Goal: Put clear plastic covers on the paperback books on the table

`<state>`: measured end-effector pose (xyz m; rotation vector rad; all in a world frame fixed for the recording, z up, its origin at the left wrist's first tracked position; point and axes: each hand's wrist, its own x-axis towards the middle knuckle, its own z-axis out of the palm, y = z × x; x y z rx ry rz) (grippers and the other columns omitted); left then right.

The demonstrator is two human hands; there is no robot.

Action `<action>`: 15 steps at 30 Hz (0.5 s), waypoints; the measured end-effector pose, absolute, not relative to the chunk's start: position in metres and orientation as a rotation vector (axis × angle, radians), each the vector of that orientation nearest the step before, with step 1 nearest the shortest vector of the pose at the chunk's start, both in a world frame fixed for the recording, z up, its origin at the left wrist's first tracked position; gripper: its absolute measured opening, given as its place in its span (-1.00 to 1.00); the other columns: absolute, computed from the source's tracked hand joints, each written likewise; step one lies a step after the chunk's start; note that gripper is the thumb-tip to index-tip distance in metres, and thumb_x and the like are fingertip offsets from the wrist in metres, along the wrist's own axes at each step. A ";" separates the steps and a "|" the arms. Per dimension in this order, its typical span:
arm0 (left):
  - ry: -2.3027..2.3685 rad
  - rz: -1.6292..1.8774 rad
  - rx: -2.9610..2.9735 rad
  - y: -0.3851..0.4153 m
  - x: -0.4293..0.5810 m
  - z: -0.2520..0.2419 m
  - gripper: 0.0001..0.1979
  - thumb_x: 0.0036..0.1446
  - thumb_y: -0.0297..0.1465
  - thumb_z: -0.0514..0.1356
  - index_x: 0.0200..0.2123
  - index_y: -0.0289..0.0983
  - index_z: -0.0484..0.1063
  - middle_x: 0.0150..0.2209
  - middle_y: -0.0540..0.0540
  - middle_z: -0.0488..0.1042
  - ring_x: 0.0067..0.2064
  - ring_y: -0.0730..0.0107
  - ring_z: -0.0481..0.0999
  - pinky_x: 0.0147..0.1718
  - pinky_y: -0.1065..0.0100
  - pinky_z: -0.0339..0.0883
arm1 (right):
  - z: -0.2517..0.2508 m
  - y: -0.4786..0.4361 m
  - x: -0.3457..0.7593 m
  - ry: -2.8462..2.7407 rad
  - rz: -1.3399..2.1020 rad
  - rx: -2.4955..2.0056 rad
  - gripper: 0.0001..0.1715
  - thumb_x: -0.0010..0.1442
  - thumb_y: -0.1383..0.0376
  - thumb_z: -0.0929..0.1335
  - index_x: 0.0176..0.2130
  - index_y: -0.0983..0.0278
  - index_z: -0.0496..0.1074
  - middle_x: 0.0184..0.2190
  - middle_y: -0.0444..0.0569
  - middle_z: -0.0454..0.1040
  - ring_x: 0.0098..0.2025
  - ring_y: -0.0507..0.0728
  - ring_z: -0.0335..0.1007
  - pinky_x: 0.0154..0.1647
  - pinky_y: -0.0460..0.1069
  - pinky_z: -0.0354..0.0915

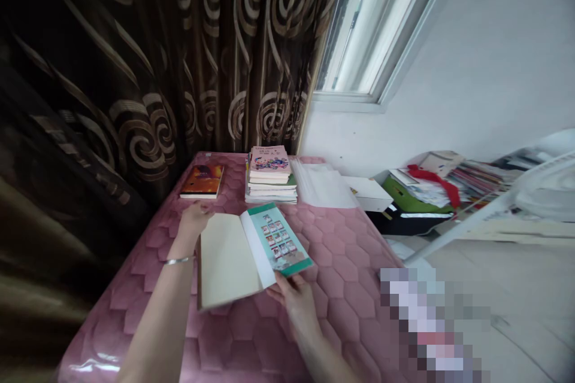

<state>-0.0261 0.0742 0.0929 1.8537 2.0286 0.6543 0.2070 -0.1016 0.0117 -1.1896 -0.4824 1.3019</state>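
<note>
An open book (231,251) lies tilted over the pink quilted surface, its left side a blank cream page. On its right side is a teal cover flap (279,238) with rows of small pictures and a green band at each end. My left hand (195,218), a bracelet on its wrist, is closed with curled fingers at the book's upper left corner; its exact grip is partly hidden. The lower edge of the book is pinched by my right hand (294,296) near the flap, thumb on top.
An orange-and-dark book (203,182) lies at the back left. Beside it stand a stack of books (270,176) and clear plastic sleeves (326,185) on the pink quilted surface (242,341). Patterned curtains (215,60) hang behind. A white box (371,192) and piled papers are at right.
</note>
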 end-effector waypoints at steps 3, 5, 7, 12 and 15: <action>2.050 0.522 1.946 0.093 -0.009 0.097 -0.73 0.07 -0.32 0.20 -0.13 -0.25 0.43 -0.13 -0.18 0.56 -0.06 0.16 0.51 -0.13 0.28 0.28 | 0.014 -0.111 0.194 -0.319 1.458 -1.104 -0.54 -0.29 0.15 0.57 -0.37 0.28 0.47 -0.42 -0.06 0.56 -0.38 0.14 0.50 -0.26 0.05 0.43; 2.071 0.465 1.974 0.098 0.002 0.094 -0.74 0.09 -0.34 0.18 -0.14 -0.27 0.43 -0.14 -0.24 0.55 -0.03 0.05 0.49 -0.07 0.13 0.26 | 0.018 -0.113 0.194 -0.249 1.562 -1.066 -0.56 -0.32 0.21 0.58 -0.40 0.31 0.47 -0.44 -0.05 0.56 -0.38 0.12 0.50 -0.26 0.02 0.42; 2.068 0.445 2.014 0.096 0.011 0.087 -0.78 0.12 -0.38 0.14 -0.16 -0.30 0.45 -0.12 -0.30 0.52 -0.04 -0.02 0.48 -0.04 -0.01 0.21 | 0.021 -0.113 0.197 -0.226 1.644 -1.011 -0.59 -0.30 0.27 0.58 -0.40 0.31 0.47 -0.43 -0.04 0.57 -0.36 0.12 0.51 -0.22 0.02 0.42; 2.035 0.466 2.135 0.066 0.040 0.066 -0.65 0.20 -0.52 -0.05 0.00 -0.43 0.37 0.11 -0.46 0.31 0.09 -0.13 0.36 0.04 -0.16 0.12 | 0.021 -0.114 0.205 -0.201 1.725 -0.877 -0.63 -0.23 0.30 0.56 -0.36 0.32 0.46 -0.32 -0.01 0.59 -0.31 0.13 0.51 -0.08 0.08 0.39; 1.854 0.502 2.256 0.034 0.067 0.053 -0.59 0.27 -0.43 -0.12 0.11 -0.37 0.29 0.19 -0.27 0.27 0.24 0.19 0.19 0.17 0.19 0.09 | 0.018 -0.113 0.205 -0.176 1.739 -0.938 -0.62 -0.28 0.30 0.57 -0.41 0.34 0.46 -0.38 0.01 0.58 -0.32 0.13 0.52 -0.09 0.05 0.39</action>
